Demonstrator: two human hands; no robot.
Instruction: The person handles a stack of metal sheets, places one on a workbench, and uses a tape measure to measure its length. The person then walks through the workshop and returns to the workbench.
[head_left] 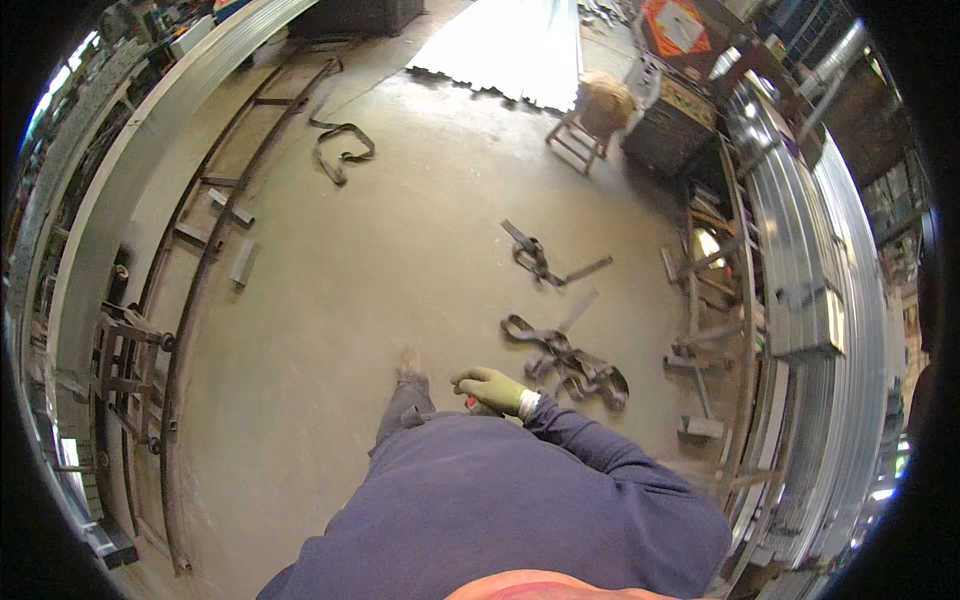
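Observation:
My right hand [488, 388], in a yellow-green work glove with a white cuff, is in front of my waist. Its fingers are curled, and a small red and dark thing [472, 403] shows just under them, too little of it to name. My left hand is out of sight, hidden by my body or beyond the picture. Closest to the gloved hand, on the floor to its right, lies a tangled heap of dark straps [600, 375]. A smaller knotted strap [540, 262] lies beyond it. My leg and one shoe [410, 365] show below me, the shoe blurred.
Along the left run long metal profiles [110, 190], a dark floor rail [190, 290] and a wheeled frame [130, 370]. Stacked silvery profiles [800, 250] line the right. Ahead are a bright profile stack [500, 50], a stool [575, 150], a machine cabinet [668, 125] and another strap [355, 150].

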